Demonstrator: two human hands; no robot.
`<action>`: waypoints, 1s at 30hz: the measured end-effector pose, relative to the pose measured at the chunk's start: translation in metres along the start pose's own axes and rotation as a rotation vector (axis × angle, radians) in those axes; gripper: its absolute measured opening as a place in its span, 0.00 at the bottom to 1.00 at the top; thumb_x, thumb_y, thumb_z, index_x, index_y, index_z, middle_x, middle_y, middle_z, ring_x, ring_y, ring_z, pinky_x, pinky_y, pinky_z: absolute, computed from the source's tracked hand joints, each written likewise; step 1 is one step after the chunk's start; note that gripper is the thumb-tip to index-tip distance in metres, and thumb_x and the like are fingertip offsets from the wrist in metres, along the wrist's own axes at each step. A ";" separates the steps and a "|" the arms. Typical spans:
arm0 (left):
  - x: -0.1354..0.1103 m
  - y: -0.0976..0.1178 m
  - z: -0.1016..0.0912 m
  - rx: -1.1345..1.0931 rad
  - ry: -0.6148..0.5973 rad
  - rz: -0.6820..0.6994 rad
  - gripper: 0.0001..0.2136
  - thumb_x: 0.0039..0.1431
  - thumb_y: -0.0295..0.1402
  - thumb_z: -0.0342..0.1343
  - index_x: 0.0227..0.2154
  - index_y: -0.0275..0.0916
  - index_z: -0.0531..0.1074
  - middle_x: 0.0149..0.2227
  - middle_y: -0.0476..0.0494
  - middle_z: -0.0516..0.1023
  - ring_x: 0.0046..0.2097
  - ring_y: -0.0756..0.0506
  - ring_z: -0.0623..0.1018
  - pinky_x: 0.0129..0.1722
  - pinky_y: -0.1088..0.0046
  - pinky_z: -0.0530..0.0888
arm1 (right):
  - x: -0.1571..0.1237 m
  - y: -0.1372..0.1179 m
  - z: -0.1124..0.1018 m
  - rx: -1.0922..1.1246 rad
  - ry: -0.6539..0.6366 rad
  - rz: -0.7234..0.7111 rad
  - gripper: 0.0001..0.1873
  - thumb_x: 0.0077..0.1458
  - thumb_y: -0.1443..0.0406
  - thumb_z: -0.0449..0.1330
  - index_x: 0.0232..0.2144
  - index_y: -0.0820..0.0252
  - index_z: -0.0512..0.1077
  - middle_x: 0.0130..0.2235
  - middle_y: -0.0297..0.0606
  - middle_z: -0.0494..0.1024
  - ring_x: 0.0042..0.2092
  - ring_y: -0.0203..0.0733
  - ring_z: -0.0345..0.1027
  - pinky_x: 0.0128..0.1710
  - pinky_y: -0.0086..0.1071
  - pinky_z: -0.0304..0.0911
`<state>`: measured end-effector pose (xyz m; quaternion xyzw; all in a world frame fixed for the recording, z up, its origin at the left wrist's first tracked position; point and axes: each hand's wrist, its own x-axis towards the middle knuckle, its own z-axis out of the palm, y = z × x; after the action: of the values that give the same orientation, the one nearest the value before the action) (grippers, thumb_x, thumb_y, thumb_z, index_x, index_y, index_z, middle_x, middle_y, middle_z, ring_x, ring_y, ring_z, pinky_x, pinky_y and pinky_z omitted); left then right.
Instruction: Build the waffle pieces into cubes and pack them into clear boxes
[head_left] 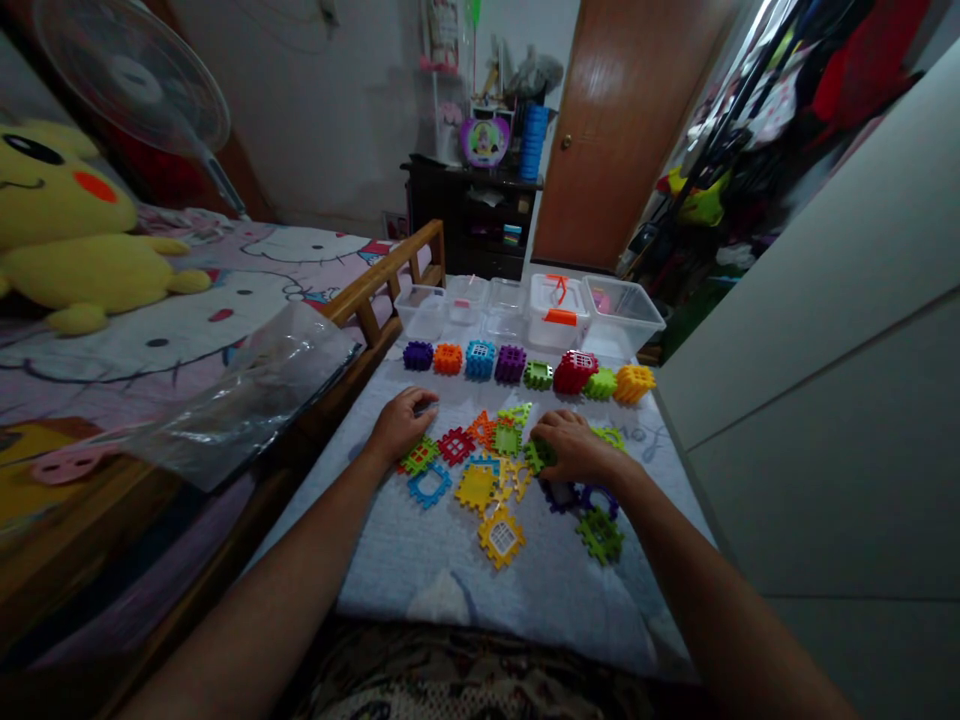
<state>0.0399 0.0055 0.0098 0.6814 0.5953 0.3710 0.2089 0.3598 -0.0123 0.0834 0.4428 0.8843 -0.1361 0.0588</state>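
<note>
My right hand (581, 447) reaches over the right part of a loose spread of plastic interlocking tiles. Its fingers are closed on a green tile (539, 456), which they partly cover. Left of the spread, my left hand (403, 422) rests low with its fingers apart and slightly bent, holding nothing. Nearest to it are a yellow-green tile (420, 455), a red window tile (455, 446) and a blue frame tile (430, 485). Yellow tiles (501, 537) lie in the middle. Below my right hand are dark blue tiles (600, 500) and a green tile (600, 535).
Behind the loose tiles runs a row of colour-sorted stacks, among them purple (511, 364), red (575, 372) and yellow (635, 384). Clear plastic boxes (626, 305) and an orange-handled box (559, 312) stand at the table's far end. A wooden bed rail (390, 262) borders the left, a white cabinet (825, 400) the right.
</note>
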 end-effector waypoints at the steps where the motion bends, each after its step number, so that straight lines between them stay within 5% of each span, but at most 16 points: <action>1: 0.000 0.000 0.000 0.003 -0.002 0.001 0.13 0.53 0.39 0.53 0.37 0.38 0.75 0.41 0.42 0.77 0.44 0.41 0.78 0.49 0.63 0.75 | 0.000 -0.001 0.001 -0.004 0.007 -0.003 0.27 0.43 0.60 0.69 0.48 0.58 0.74 0.50 0.47 0.72 0.54 0.57 0.61 0.55 0.47 0.55; 6: -0.001 0.001 -0.001 -0.005 -0.004 0.008 0.12 0.53 0.39 0.54 0.37 0.39 0.76 0.42 0.42 0.78 0.44 0.41 0.78 0.48 0.63 0.75 | 0.002 0.002 -0.008 -0.013 0.117 -0.029 0.25 0.42 0.59 0.68 0.45 0.58 0.75 0.47 0.46 0.72 0.51 0.55 0.62 0.55 0.46 0.56; 14: -0.001 -0.002 0.000 -0.013 0.004 0.006 0.11 0.53 0.38 0.54 0.37 0.39 0.75 0.41 0.42 0.78 0.44 0.42 0.78 0.48 0.64 0.75 | 0.054 0.040 -0.073 -0.173 0.411 0.102 0.26 0.47 0.57 0.65 0.49 0.61 0.74 0.55 0.48 0.68 0.58 0.59 0.55 0.62 0.50 0.45; 20: -0.002 -0.007 0.003 -0.055 0.020 -0.015 0.11 0.54 0.37 0.54 0.38 0.39 0.75 0.41 0.43 0.78 0.43 0.42 0.78 0.48 0.64 0.75 | 0.099 0.059 -0.072 -0.278 0.235 0.186 0.27 0.44 0.55 0.66 0.48 0.57 0.77 0.60 0.47 0.66 0.64 0.65 0.47 0.65 0.61 0.34; 30: -0.002 -0.007 0.003 -0.086 0.016 -0.040 0.11 0.55 0.37 0.53 0.38 0.39 0.75 0.41 0.44 0.79 0.43 0.43 0.79 0.47 0.64 0.75 | 0.116 0.062 -0.064 -0.334 0.140 0.173 0.26 0.45 0.55 0.66 0.46 0.58 0.78 0.57 0.50 0.70 0.62 0.66 0.51 0.63 0.64 0.37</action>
<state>0.0378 0.0052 0.0026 0.6569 0.5938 0.3975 0.2405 0.3406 0.1308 0.1070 0.5096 0.8551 0.0493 0.0815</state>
